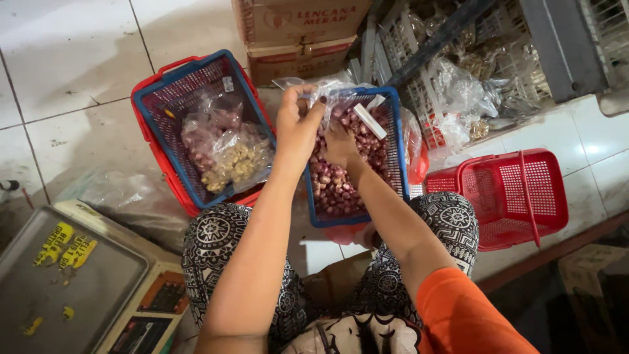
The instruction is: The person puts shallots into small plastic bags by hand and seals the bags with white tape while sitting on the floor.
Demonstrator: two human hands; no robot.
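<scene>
head view: the left hand (296, 128) pinches the rim of a clear plastic bag (331, 92) held above a blue basket (396, 141) full of small red shallots (335, 183). the right hand (341, 145) is down among the shallots with fingers curled; whether it grasps any cannot be told. to the left, a blue basket nested in a red one (152, 131) holds filled bags (226, 147). an empty red basket (517, 196) sits to the right, a scale (72, 282) at lower left.
</scene>
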